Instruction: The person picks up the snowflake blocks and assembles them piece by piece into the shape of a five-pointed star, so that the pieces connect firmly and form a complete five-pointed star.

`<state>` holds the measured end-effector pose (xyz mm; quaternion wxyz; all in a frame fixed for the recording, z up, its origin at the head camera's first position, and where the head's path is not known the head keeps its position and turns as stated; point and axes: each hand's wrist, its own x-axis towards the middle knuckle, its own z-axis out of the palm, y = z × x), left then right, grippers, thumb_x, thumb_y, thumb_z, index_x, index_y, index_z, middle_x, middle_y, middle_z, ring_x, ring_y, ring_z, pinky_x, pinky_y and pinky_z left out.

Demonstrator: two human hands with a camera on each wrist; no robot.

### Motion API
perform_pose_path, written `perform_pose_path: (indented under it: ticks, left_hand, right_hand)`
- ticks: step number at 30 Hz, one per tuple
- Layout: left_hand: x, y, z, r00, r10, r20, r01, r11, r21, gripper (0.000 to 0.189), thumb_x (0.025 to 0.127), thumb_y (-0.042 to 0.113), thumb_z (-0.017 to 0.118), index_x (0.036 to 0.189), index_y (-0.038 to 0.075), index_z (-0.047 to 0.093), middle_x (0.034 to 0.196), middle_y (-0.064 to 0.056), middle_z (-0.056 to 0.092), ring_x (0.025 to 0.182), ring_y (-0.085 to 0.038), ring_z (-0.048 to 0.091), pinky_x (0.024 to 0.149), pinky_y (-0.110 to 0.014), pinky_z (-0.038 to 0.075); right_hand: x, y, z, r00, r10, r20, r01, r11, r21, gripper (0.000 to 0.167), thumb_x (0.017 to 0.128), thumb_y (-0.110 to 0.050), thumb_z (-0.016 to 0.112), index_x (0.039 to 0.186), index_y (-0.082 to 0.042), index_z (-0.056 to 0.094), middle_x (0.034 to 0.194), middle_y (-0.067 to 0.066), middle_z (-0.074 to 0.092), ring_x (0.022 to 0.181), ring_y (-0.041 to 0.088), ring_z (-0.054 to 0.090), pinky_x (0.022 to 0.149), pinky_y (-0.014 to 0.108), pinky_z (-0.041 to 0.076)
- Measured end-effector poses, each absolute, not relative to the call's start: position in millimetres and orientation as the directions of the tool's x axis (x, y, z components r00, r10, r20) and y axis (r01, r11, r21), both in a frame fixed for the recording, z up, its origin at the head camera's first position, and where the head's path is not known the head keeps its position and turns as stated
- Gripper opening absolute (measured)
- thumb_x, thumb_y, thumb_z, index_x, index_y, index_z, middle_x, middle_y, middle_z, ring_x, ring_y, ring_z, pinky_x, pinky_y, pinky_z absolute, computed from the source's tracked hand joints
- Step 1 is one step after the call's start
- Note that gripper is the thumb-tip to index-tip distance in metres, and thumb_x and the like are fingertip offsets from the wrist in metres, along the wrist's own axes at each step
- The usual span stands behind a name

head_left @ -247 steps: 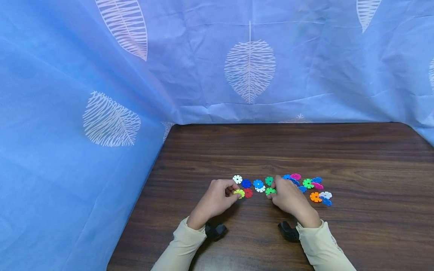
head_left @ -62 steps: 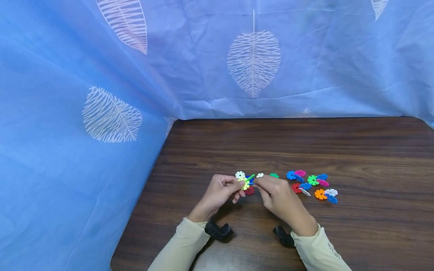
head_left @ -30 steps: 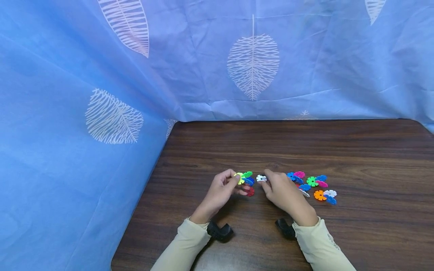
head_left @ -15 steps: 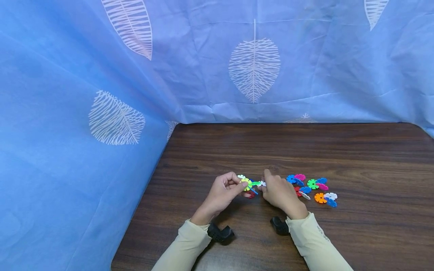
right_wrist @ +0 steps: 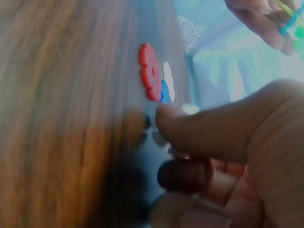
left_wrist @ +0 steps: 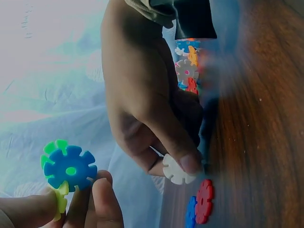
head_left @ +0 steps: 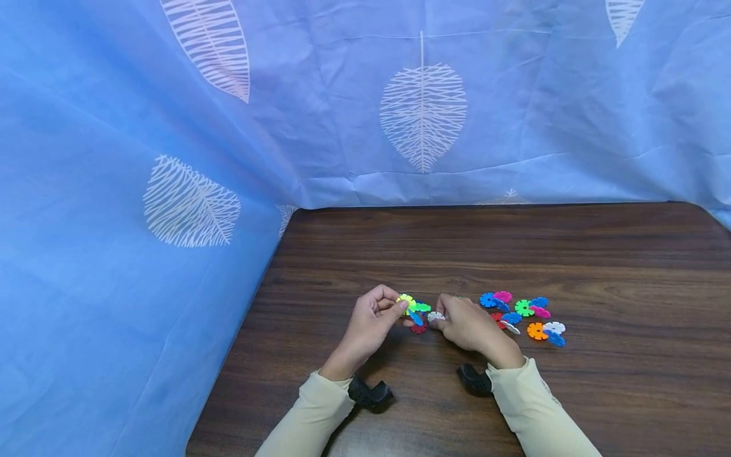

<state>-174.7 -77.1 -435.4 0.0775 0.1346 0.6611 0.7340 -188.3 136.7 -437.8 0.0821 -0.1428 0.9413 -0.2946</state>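
Note:
My left hand [head_left: 365, 327] pinches a yellow notched plastic disc [head_left: 406, 301] between thumb and fingers. A green disc [head_left: 423, 307] and a blue disc [left_wrist: 71, 167] are slotted into it, fanning out toward the right. My right hand [head_left: 473, 327] pinches a white notched disc [left_wrist: 175, 170] low over the table, just right of that cluster. A red disc [right_wrist: 150, 71] lies under the left fingers. Beside it, a dark blue disc [right_wrist: 165, 91] and another white disc [right_wrist: 169, 78] show in the right wrist view.
To the right lie joined three-disc clusters: blue and pink [head_left: 488, 299], green, blue and pink [head_left: 522, 308], red, blue and white [head_left: 498, 320], orange, white and blue [head_left: 537, 331]. The wooden table [head_left: 354, 247] meets a blue leaf-print curtain [head_left: 342, 146] behind and left.
Green and blue discs have been joined to the yellow one, and a red, blue and white cluster has appeared at right. My right hand has taken the white disc and shifted slightly left.

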Motion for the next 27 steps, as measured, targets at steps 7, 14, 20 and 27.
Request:
perform_pose_path:
  ticks: [7,14,20,27]
  left_hand:
    - [-176,-77,-437,-0.955,0.268,0.129,0.098,-0.126,0.987,0.011,0.103,0.0,0.061,0.106,-0.01,0.058,0.099,-0.02,0.073,0.078,-0.017,0.073,0.082,-0.043,0.063]
    - [-176,-76,-436,-0.964,0.234,0.124,0.102,-0.103,0.989,0.011,0.102,0.002,0.064,0.104,-0.008,0.059,0.095,-0.02,0.074,0.079,-0.032,0.075,0.082,-0.049,0.062]
    - [-176,-77,-437,-0.961,0.245,0.125,0.104,-0.097,0.99,0.012,0.102,0.001,0.063,0.105,-0.009,0.059,0.097,-0.021,0.073,0.079,-0.026,0.075,0.081,-0.046,0.063]
    - [-176,-77,-436,-0.959,0.265,0.102,0.089,-0.062,0.994,0.013,0.103,0.005,0.064,0.105,-0.007,0.06,0.095,-0.017,0.074,0.075,-0.019,0.074,0.078,-0.034,0.063]
  right_hand:
    - [-181,148,-437,-0.915,-0.367,0.169,-0.371,0.598,-0.71,0.017,0.098,-0.007,0.07,0.083,-0.012,0.063,0.064,-0.006,0.045,0.053,0.009,0.04,0.051,0.025,0.034]
    - [-169,154,-431,-0.912,-0.326,0.25,-0.373,0.402,-0.836,0.015,0.102,-0.007,0.066,0.087,-0.006,0.066,0.063,-0.001,0.056,0.046,0.009,0.04,0.043,0.024,0.034]
    - [-166,152,-429,-0.906,-0.343,0.248,-0.369,0.355,-0.859,0.017,0.105,-0.01,0.061,0.089,-0.005,0.066,0.067,-0.001,0.062,0.046,0.01,0.042,0.042,0.024,0.034]
    - [-162,151,-430,-0.881,-0.361,0.307,-0.431,0.343,-0.835,0.016,0.104,-0.007,0.062,0.089,-0.008,0.067,0.066,-0.002,0.06,0.047,0.009,0.043,0.041,0.025,0.036]
